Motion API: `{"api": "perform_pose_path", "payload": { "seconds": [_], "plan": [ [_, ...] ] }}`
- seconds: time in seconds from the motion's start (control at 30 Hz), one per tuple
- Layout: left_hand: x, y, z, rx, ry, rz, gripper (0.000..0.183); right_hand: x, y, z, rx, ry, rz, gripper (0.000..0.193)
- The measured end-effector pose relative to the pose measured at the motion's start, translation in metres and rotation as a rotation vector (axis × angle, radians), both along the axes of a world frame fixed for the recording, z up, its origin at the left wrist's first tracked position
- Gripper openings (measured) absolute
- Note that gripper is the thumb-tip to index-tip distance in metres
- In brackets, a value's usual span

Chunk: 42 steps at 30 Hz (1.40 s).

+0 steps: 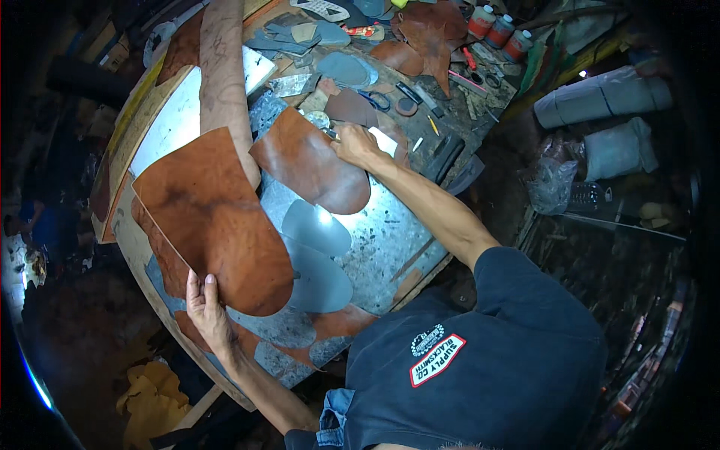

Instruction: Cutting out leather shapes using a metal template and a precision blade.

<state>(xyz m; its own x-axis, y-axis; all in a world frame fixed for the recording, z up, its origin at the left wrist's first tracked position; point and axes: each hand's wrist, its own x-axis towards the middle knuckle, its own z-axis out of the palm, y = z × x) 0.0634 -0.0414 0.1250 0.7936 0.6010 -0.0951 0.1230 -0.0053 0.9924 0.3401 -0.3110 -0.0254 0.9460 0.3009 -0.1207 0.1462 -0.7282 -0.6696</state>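
Observation:
My left hand (208, 309) pinches the lower left edge of a large brown leather piece (210, 210) with one rounded end, holding it tilted over the table. My right hand (356, 145) is closed beside a smaller brown leather piece (311, 161) that lies flat. A short dark tip shows at its fingers; the rest of what it grips is hidden. Close by is a small round tin (318, 119). Grey rounded pieces (319, 281) lie between the leather and my body.
A long tan leather strip (223, 82) crosses the table's far left. Blue-handled scissors (375, 100), a pencil (433, 124) and leather scraps (427, 37) lie beyond my right hand. Red bottles (499, 31) stand at the far right, and wrapped rolls (604, 97) rest off the table.

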Motion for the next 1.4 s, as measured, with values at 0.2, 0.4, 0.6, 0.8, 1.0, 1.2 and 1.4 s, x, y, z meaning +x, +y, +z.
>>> {"api": "perform_pose_path", "payload": {
  "seconds": [0.2,0.4,0.6,0.8,1.0,1.2,1.4],
  "plan": [
    [0.058,-0.003,-0.022,-0.236,-0.001,-0.012,0.042,0.025,-0.011,0.026,0.194,-0.139,0.016,0.024],
    [0.107,0.003,-0.042,-0.308,0.034,-0.065,0.041,0.172,-0.055,0.031,0.422,-0.327,0.051,0.018],
    [0.179,-0.019,-0.053,-0.456,-0.025,-0.178,0.044,0.268,-0.065,-0.018,0.140,-0.204,-0.287,0.026],
    [0.275,-0.043,-0.088,-0.570,-0.022,-0.196,0.054,0.190,-0.071,0.016,0.586,-0.312,-0.432,0.032],
    [0.353,-0.072,-0.124,-0.651,0.023,-0.268,0.058,0.012,-0.080,0.069,0.653,-0.011,-0.510,0.027],
    [0.238,-0.065,-0.116,-0.235,0.043,-0.307,0.071,-0.166,-0.079,0.053,0.550,0.319,-0.261,0.026],
    [0.016,0.014,-0.124,0.120,0.124,0.102,0.045,-0.255,-0.053,0.039,0.405,0.613,0.038,0.030]
  ]
}}
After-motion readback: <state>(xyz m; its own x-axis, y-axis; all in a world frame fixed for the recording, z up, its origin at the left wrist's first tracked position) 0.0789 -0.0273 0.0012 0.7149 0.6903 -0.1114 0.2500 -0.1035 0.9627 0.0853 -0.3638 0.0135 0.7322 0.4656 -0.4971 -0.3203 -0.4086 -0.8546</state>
